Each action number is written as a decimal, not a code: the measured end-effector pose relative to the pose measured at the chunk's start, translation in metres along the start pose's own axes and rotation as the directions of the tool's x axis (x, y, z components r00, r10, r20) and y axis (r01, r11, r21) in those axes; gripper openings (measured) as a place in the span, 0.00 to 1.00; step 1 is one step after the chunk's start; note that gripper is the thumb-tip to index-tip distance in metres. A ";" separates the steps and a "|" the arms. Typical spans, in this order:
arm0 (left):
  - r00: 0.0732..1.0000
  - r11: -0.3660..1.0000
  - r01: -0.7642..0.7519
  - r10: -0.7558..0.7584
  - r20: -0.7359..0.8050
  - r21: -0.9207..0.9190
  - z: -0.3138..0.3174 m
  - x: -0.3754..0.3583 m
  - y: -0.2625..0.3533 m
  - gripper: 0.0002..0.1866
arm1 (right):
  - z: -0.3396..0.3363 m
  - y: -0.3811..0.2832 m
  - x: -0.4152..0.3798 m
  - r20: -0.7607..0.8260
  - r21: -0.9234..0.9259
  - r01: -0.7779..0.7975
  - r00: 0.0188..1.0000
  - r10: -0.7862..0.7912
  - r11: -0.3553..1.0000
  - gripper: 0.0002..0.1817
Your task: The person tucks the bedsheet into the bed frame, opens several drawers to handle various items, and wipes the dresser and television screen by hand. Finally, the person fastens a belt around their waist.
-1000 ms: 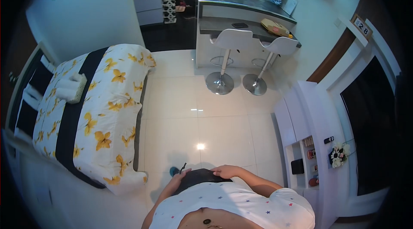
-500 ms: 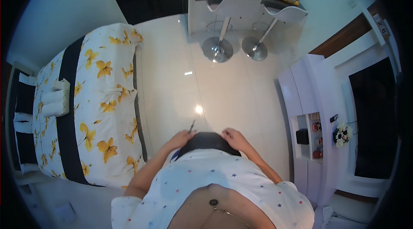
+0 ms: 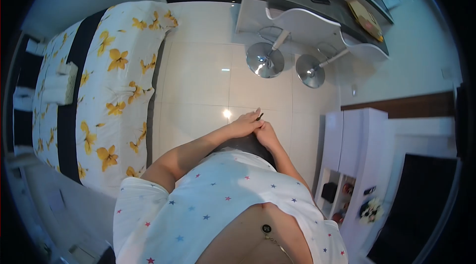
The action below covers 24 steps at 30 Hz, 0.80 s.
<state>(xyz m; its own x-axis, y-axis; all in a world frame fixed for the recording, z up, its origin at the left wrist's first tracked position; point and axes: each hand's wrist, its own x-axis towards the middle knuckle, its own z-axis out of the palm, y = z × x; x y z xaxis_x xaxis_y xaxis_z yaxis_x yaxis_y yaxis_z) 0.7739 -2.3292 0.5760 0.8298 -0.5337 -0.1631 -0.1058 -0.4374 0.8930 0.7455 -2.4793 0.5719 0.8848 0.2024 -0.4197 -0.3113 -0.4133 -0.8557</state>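
Head view: your left hand (image 3: 244, 126) pinches a thin dark pen-like stick (image 3: 259, 115) at its near end, right hand (image 3: 267, 134) curled against it, above the glossy white floor tiles (image 3: 198, 75). Looks light, stiff, slippery; grip mid-shaft.

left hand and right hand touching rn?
Touching. The head view shows the left hand and right hand pressed together in front of the body, with no floor visible between them. A small dark object sticks out at the fingertips.
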 end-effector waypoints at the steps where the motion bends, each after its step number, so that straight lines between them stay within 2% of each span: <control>1: 0.976 0.995 -0.029 0.049 -0.213 0.096 0.007 0.007 -0.005 0.25 | -0.014 0.001 0.013 -0.019 -0.028 0.033 0.999 -0.034 0.999 0.13; 2: 0.907 0.980 -0.033 0.113 -0.406 0.198 0.012 0.015 -0.012 0.25 | -0.028 0.003 0.027 -0.039 -0.053 0.065 0.997 -0.068 0.996 0.14; 3: 0.956 0.978 0.138 -0.091 -0.278 0.155 -0.014 0.007 0.013 0.27 | -0.048 -0.035 0.025 -0.006 -0.368 -0.087 0.996 0.091 0.926 0.16; 4: 0.962 0.945 0.262 -0.241 -0.124 0.195 -0.033 0.000 0.023 0.27 | -0.059 -0.027 0.032 -0.063 -0.428 -0.049 0.998 0.024 0.902 0.17; 5: 0.920 0.894 0.371 -0.390 0.031 0.252 -0.050 -0.008 0.027 0.27 | -0.069 -0.011 0.036 -0.115 -0.486 -0.015 0.992 -0.047 0.874 0.18; 6: 0.831 0.829 0.457 -0.527 0.179 0.323 -0.063 -0.015 0.024 0.27 | -0.081 0.000 0.035 -0.162 -0.540 0.016 0.979 -0.123 0.841 0.19; 8: 0.807 0.844 0.497 -0.535 0.250 0.202 -0.080 -0.029 0.012 0.26 | -0.116 0.017 0.024 -0.136 -0.637 -0.020 0.987 -0.088 0.770 0.20; 9: 0.797 0.846 0.514 -0.532 0.285 0.142 -0.086 -0.036 0.007 0.25 | -0.135 0.025 0.014 -0.085 -0.577 -0.164 0.986 0.141 0.801 0.20; 10: 0.848 0.872 0.481 -0.488 0.209 0.088 -0.090 -0.045 0.003 0.23 | -0.147 0.029 0.002 -0.019 -0.524 -0.316 0.933 0.360 0.791 0.21; 12: 0.919 0.919 0.394 -0.393 0.044 -0.009 -0.092 -0.059 -0.001 0.21 | -0.152 0.012 -0.021 0.113 -0.494 -0.479 0.792 0.600 0.726 0.21; 15: 0.936 0.929 0.352 -0.349 -0.044 0.114 -0.098 -0.056 -0.002 0.18 | -0.148 0.034 -0.016 0.140 -0.545 -0.384 0.835 0.532 0.745 0.18; 17: 0.967 0.950 0.229 -0.197 -0.162 0.211 -0.089 -0.048 -0.012 0.16 | -0.145 0.022 0.009 -0.019 -0.641 -0.240 0.954 0.298 0.729 0.19; 18: 0.968 0.948 0.183 -0.127 -0.218 0.262 -0.083 -0.043 -0.015 0.15 | -0.145 0.015 0.029 -0.019 -0.671 -0.008 1.000 -0.007 0.741 0.24; 19: 0.966 0.955 0.177 -0.123 -0.228 0.236 -0.082 -0.037 -0.016 0.15 | -0.141 0.005 0.053 -0.004 -0.687 0.227 0.949 -0.315 0.691 0.29; 20: 0.965 0.962 0.167 -0.114 -0.238 0.216 -0.082 -0.028 -0.017 0.15 | -0.131 -0.021 0.073 0.076 -0.544 0.301 0.947 -0.312 0.783 0.32; 21: 0.961 0.955 0.226 -0.186 -0.203 0.192 -0.083 -0.018 -0.011 0.15 | -0.120 -0.046 0.084 0.145 -0.383 0.341 0.940 -0.309 0.858 0.34; 22: 0.955 0.946 0.275 -0.249 -0.160 0.173 -0.084 -0.009 -0.006 0.15 | -0.110 -0.057 0.093 0.288 -0.411 0.342 0.928 -0.236 0.845 0.34; 24: 0.958 0.949 0.280 -0.267 -0.103 0.148 -0.085 0.005 -0.005 0.14 | -0.096 -0.072 0.104 0.524 -0.465 0.359 0.848 -0.075 0.809 0.34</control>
<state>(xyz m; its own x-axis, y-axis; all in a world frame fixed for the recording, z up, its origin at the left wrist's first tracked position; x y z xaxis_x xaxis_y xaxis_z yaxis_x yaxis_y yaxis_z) 0.8250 -2.2686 0.6063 0.8799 -0.3200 -0.3512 0.0511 -0.6712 0.7395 0.8933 -2.5132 0.6190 0.5919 0.6683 -0.4506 0.2271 -0.6747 -0.7023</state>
